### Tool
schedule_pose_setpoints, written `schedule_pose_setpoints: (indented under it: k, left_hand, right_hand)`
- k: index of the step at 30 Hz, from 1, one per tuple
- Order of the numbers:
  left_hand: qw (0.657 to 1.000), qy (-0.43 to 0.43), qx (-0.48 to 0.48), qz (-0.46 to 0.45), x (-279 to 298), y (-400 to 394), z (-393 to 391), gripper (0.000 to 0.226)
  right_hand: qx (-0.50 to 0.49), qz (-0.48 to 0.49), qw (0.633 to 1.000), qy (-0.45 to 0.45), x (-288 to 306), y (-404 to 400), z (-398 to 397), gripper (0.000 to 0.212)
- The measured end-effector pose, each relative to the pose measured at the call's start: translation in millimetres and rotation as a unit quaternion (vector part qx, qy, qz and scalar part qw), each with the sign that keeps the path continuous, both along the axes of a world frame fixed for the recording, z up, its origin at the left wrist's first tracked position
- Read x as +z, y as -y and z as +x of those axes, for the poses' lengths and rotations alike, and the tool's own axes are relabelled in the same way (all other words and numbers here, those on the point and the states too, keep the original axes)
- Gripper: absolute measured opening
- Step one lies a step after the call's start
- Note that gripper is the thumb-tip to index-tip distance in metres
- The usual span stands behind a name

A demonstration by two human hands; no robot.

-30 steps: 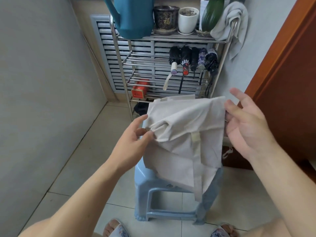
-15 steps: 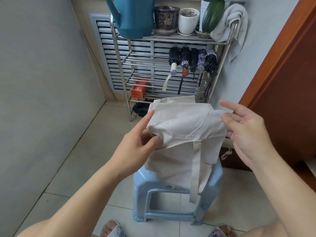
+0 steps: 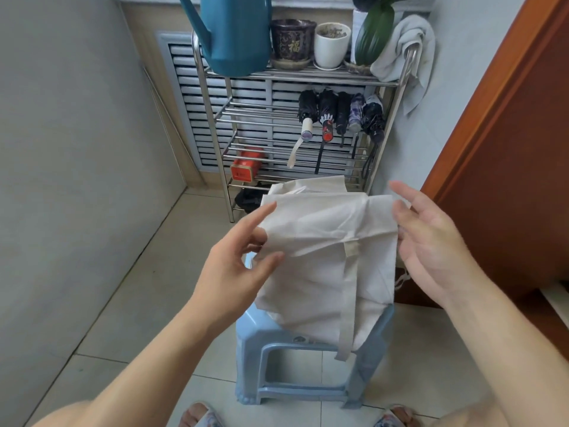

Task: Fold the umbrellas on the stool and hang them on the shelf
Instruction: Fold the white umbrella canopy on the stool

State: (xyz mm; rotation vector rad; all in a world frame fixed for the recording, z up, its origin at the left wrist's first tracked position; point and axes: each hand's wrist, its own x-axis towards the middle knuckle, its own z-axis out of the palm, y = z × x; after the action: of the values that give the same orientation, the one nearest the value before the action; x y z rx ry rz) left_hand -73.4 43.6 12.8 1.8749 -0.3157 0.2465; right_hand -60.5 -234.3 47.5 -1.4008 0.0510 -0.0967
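Hands (image 3: pixel 237 266) (image 3: pixel 431 241) pinch one cloth bag (image 3: pixel 323 257) above one stool (image 3: pixel 261 334); five umbrellas (image 3: pixel 341 118) hang.

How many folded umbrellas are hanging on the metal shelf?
5, side by side under the top tier of the shelf, at its right end: umbrella with white handle, red-handled one, slim black one, purple patterned one, black one. None visibly hidden.

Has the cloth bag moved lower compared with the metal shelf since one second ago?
Yes. The cloth bag dropped: its top edge now sits below the metal shelf bottom rails.
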Motion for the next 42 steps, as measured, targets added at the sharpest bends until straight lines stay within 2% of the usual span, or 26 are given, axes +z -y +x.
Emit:
schedule_pose_setpoints:
  k: [3, 6, 8, 11, 14, 17, 19, 20, 22, 24, 26, 28, 29, 31, 33, 35, 37, 39, 42]
  left_hand:
    - [1.0, 0.014, 0.01, 0.021, -2, 3, -3, 0.064]
    - [0.995, 0.057, 0.083, 0.025, 0, 1, 0, 0.036]
    - [0.995, 0.038, 0.09, 0.004, 2, -3, 2, 0.024]
    - [0.996, 0.021, 0.089, -0.012, 3, -6, 3, 0.018]
    - [0.994, 0.05, 0.102, 0.005, 2, -5, 5, 0.017]
    - [0.987, 0.095, 0.12, 0.048, 2, -4, 10, 0.021]
    - [0.977, 0.127, 0.148, 0.082, 6, 0, 17, 0.016]
    - [0.973, 0.128, 0.169, 0.086, 9, 1, 21, 0.014]
    - [0.974, 0.072, 0.208, 0.057, 13, 1, 30, 0.016]
    - [0.975, -0.067, 0.209, 0.044, 5, -7, 38, 0.021]
    - [0.958, -0.223, 0.161, 0.076, -10, -14, 37, 0.04]
    - [0.936, -0.316, 0.112, 0.11, -24, -16, 30, 0.057]
    - [0.934, -0.321, 0.103, 0.116, -28, -15, 27, 0.056]
    - [0.951, -0.264, 0.126, 0.1, -31, -10, 30, 0.038]
    - [0.966, -0.214, 0.123, 0.072, -30, -9, 40, 0.039]
    - [0.972, -0.22, 0.082, 0.028, -31, -11, 51, 0.042]
    - [0.971, -0.235, 0.052, 0.011, -36, -9, 60, 0.031]
    - [0.97, -0.228, 0.073, 0.035, -44, -5, 67, 0.023]
    - [0.964, -0.227, 0.114, 0.078, -49, 3, 73, 0.021]
  right_hand:
    - [0.084, -0.019, 0.996, 0.009, 6, 3, -6, 0.07]
    - [0.11, -0.134, 0.985, 0.014, 3, 11, -9, 0.083]
    - [0.117, -0.203, 0.972, 0.008, -2, 16, -11, 0.083]
    - [0.044, -0.221, 0.972, 0.061, -7, 19, -14, 0.06]
    - [-0.031, -0.245, 0.961, 0.123, -5, 19, -20, 0.039]
    - [-0.035, -0.383, 0.9, 0.206, -3, 15, -24, 0.018]
    - [-0.079, -0.433, 0.859, 0.262, -4, 10, -18, 0.009]
    - [-0.109, -0.441, 0.85, 0.266, -3, 6, -10, 0.006]
    - [-0.158, -0.442, 0.853, 0.226, -2, 0, 14, 0.003]
    - [-0.159, -0.436, 0.871, 0.162, -5, -3, 44, 0.007]
    - [-0.15, -0.429, 0.885, 0.103, -17, -4, 72, 0.01]
    - [-0.145, -0.417, 0.896, 0.053, -32, -1, 93, 0.01]
    - [-0.139, -0.406, 0.903, 0.031, -39, 1, 100, 0.009]
    - [-0.128, -0.37, 0.92, -0.004, -48, 2, 112, 0.007]
    - [-0.118, -0.329, 0.937, -0.016, -53, 1, 117, 0.007]
    - [-0.108, -0.317, 0.942, -0.006, -56, -1, 117, 0.009]
    - [-0.101, -0.317, 0.943, 0.005, -56, -1, 114, 0.009]
    - [-0.118, -0.325, 0.938, 0.027, -47, -1, 104, 0.006]
    - [-0.237, -0.392, 0.888, 0.043, -25, 0, 72, 0.017]
